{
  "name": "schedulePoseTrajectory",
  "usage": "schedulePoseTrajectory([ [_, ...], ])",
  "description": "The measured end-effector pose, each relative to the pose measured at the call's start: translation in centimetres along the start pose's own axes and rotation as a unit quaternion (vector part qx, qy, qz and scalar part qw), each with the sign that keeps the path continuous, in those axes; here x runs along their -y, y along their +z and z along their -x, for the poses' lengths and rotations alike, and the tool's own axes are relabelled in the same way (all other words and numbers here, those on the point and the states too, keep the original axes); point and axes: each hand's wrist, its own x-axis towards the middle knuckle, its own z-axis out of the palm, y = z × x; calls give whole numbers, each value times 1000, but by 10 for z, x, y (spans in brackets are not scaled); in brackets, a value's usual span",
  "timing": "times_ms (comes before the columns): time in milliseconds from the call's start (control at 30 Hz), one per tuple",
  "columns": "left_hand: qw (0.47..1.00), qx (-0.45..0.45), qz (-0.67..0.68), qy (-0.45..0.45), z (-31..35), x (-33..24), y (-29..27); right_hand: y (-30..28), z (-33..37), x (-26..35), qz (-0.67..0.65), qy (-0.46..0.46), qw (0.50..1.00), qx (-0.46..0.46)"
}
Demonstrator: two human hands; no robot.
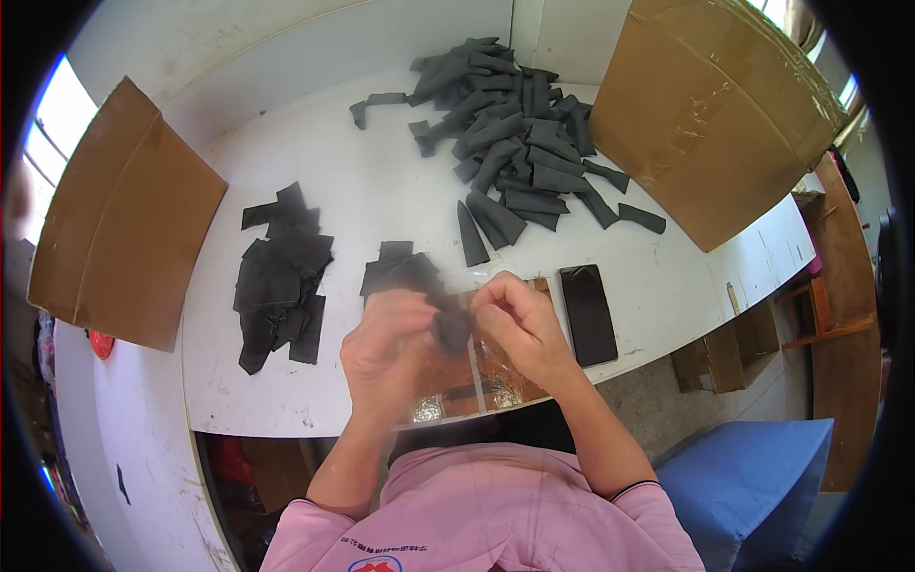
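My left hand (386,348) is closed on a dark grey cloth piece (451,333), blurred by motion, in front of my chest. Beside it my right hand (524,332) has thumb and fingers pinched together right at the cloth's edge; whatever sits between those fingertips is hidden. Just beyond the left hand lies a small stack of flat dark cloth pieces (396,265). Farther left is a larger loose pile of flat dark pieces (276,276). Toward the back, a big heap of dark grey tapered cloth tubes (524,143) spreads over the white table (334,162).
Brown cardboard boxes stand on the left (129,219) and the back right (715,114). A black phone (588,316) lies right of my right hand. Beneath my hands is a brown taped board (457,381) at the table edge. A blue bag or cover (748,486) is low on the right.
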Motion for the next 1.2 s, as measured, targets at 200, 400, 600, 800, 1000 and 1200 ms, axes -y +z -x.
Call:
schedulePoseTrajectory([
  [200,990,-105,91,5,4,-11,15,8,-9,35,356,-228,905,51],
  [400,997,-67,41,-8,19,19,9,12,1,-9,395,-196,893,91],
  [600,984,-81,116,-105,14,19,17,17,7,-8,377,-161,912,25],
  [800,977,-154,150,10,28,9,16,13,6,23,386,-183,904,23],
  [1000,970,-80,203,-107,20,15,13,21,8,-10,348,-202,915,-13],
  [1200,963,18,236,-125,-15,-7,11,18,6,3,371,-211,905,9],
])
